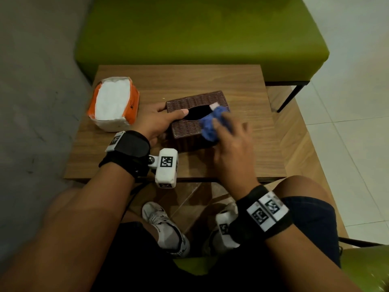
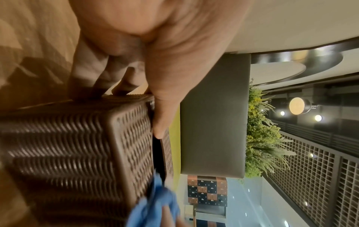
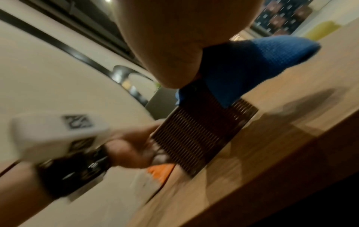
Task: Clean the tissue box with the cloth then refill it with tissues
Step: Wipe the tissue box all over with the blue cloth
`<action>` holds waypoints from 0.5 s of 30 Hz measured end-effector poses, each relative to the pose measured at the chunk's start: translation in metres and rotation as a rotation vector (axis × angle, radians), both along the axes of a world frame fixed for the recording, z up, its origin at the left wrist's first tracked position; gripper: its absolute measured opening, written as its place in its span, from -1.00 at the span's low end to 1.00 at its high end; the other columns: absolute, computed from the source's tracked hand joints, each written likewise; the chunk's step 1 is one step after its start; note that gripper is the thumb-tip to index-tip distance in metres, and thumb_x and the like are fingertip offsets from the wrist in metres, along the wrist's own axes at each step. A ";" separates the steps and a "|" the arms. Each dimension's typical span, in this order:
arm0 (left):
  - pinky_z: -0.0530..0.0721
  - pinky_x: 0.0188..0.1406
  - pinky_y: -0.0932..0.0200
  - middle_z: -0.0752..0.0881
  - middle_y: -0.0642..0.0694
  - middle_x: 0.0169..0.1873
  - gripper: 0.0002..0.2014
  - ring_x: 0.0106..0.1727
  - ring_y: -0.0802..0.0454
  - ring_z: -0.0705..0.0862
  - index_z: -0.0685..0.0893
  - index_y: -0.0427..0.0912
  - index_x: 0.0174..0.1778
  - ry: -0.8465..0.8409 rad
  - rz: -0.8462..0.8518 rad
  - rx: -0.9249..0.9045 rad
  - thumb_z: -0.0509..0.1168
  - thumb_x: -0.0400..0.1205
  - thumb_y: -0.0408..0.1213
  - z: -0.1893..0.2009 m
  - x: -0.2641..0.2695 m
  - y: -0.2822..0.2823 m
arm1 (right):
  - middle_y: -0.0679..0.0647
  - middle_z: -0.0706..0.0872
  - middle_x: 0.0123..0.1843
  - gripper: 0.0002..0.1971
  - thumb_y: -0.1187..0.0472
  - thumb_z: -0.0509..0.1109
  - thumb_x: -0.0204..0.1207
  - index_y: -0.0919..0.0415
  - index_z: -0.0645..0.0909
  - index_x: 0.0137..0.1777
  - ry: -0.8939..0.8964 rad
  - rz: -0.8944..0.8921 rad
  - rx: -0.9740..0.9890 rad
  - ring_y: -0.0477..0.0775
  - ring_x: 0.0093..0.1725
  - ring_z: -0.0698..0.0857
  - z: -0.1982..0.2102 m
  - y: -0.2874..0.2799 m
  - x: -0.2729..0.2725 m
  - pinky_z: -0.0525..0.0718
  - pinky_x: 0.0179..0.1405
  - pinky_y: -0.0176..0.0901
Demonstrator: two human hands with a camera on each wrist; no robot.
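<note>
A brown woven tissue box (image 1: 190, 128) with a dark oval slot stands in the middle of the wooden table (image 1: 242, 85). My left hand (image 1: 156, 121) grips its left end, thumb lying on the lid by the slot; in the left wrist view the fingers (image 2: 93, 76) wrap the far side of the box (image 2: 77, 145). My right hand (image 1: 231, 144) holds a crumpled blue cloth (image 1: 210, 125) against the lid's right part. The right wrist view shows the cloth (image 3: 252, 64) on top of the box (image 3: 198, 135), blurred. An opened orange pack of white tissues (image 1: 113, 102) lies at the left.
A green upholstered bench (image 1: 200, 32) runs along the table's far side, its dark metal leg (image 1: 291, 96) at the right. A grey wall is to the left. My knees and white shoes (image 1: 166, 226) are under the table's near edge.
</note>
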State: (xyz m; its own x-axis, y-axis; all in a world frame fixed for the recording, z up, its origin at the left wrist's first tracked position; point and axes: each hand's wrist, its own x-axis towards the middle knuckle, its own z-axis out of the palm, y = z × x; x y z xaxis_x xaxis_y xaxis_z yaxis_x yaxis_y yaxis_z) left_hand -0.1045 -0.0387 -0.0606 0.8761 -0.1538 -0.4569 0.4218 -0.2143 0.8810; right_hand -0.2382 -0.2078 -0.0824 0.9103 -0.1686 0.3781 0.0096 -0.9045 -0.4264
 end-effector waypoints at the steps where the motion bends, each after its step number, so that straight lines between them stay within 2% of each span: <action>1: 0.82 -0.33 0.22 0.93 -0.03 -0.02 -0.74 -0.15 0.15 0.91 0.86 -0.12 0.29 -0.016 0.007 -0.009 0.59 0.68 -0.24 -0.002 -0.001 -0.001 | 0.22 0.56 0.62 -0.54 0.36 0.29 0.65 0.22 0.65 0.54 0.018 0.071 -0.042 0.25 0.25 0.52 -0.001 0.017 -0.001 0.51 0.10 -0.11; 2: 0.81 -0.31 0.23 0.93 -0.07 -0.04 -0.76 -0.18 0.16 0.90 0.87 -0.17 0.26 -0.044 0.012 0.000 0.59 0.68 -0.24 -0.003 -0.002 -0.002 | 0.23 0.56 0.62 -0.53 0.37 0.33 0.65 0.23 0.63 0.56 0.019 0.150 -0.078 0.22 0.20 0.50 -0.002 0.033 -0.002 0.49 0.05 -0.09; 4: 0.84 -0.15 0.17 0.95 -0.09 -0.01 -0.75 -0.06 0.10 0.92 0.90 -0.18 0.22 -0.097 0.001 0.029 0.61 0.66 -0.20 -0.007 -0.001 0.000 | 0.25 0.58 0.61 -0.54 0.34 0.41 0.67 0.25 0.63 0.58 0.027 0.245 -0.112 0.19 0.13 0.47 -0.004 0.042 -0.003 0.49 0.01 -0.05; 5: 0.85 -0.12 0.15 0.95 -0.05 0.00 -0.74 -0.02 0.07 0.92 0.90 -0.13 0.24 -0.085 -0.006 0.033 0.62 0.66 -0.18 -0.008 0.000 0.002 | 0.25 0.58 0.60 -0.54 0.32 0.42 0.68 0.22 0.63 0.58 0.036 0.239 -0.118 0.20 0.14 0.48 -0.005 0.034 -0.003 0.55 0.01 -0.02; 7: 0.88 -0.11 0.11 0.95 0.00 0.04 -0.71 0.02 0.04 0.93 0.88 -0.04 0.30 -0.041 -0.018 0.021 0.61 0.66 -0.16 -0.007 0.001 0.003 | 0.23 0.57 0.61 -0.54 0.31 0.34 0.68 0.16 0.63 0.58 0.059 0.117 -0.082 0.23 0.22 0.52 -0.005 0.015 -0.003 0.66 0.05 0.04; 9: 0.91 -0.09 0.11 0.93 -0.02 0.11 -0.68 0.04 0.06 0.92 0.85 -0.04 0.35 -0.062 -0.014 0.009 0.60 0.68 -0.17 -0.008 0.003 0.002 | 0.25 0.58 0.60 -0.52 0.34 0.28 0.65 0.20 0.64 0.56 0.050 0.013 -0.034 0.27 0.27 0.53 -0.003 0.009 -0.003 0.70 0.07 0.05; 10: 0.92 0.01 0.08 0.92 -0.02 0.15 -0.66 0.08 0.07 0.92 0.83 -0.06 0.38 -0.105 -0.023 0.023 0.60 0.68 -0.15 -0.011 0.003 0.002 | 0.24 0.57 0.60 -0.53 0.34 0.29 0.65 0.21 0.64 0.56 0.053 0.014 -0.029 0.27 0.28 0.53 -0.002 0.012 -0.002 0.70 0.08 0.05; 11: 0.90 0.23 -0.02 0.91 -0.01 0.21 -0.60 0.18 0.07 0.90 0.81 -0.06 0.42 -0.166 -0.057 0.045 0.60 0.68 -0.08 -0.014 0.004 0.004 | 0.23 0.56 0.61 -0.53 0.33 0.31 0.65 0.20 0.63 0.57 0.069 0.045 -0.030 0.26 0.28 0.52 -0.001 0.016 -0.001 0.70 0.08 0.05; 13: 0.70 0.59 -0.14 0.81 0.06 0.44 -0.29 0.48 0.14 0.76 0.66 -0.04 0.61 -0.233 -0.165 0.062 0.61 0.57 0.18 -0.022 0.003 0.016 | 0.19 0.55 0.61 -0.51 0.29 0.39 0.64 0.17 0.62 0.59 0.095 0.135 -0.027 0.26 0.28 0.53 -0.001 0.019 0.001 0.71 0.08 0.09; 15: 0.51 0.73 -0.05 0.53 0.16 0.73 0.21 0.72 0.24 0.49 0.30 0.07 0.86 -0.208 -0.312 0.080 0.69 0.33 0.37 -0.027 0.001 0.033 | 0.19 0.57 0.59 -0.50 0.27 0.33 0.63 0.16 0.63 0.59 0.093 0.172 -0.003 0.28 0.28 0.54 -0.001 0.010 0.003 0.71 0.08 0.10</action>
State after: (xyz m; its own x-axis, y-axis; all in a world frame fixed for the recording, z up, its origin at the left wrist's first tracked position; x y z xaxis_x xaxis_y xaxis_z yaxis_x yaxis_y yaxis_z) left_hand -0.1036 -0.0061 -0.0881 0.8679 -0.3989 -0.2959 0.1395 -0.3760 0.9160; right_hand -0.2351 -0.1974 -0.0836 0.9565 -0.0063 0.2916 0.1250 -0.8943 -0.4296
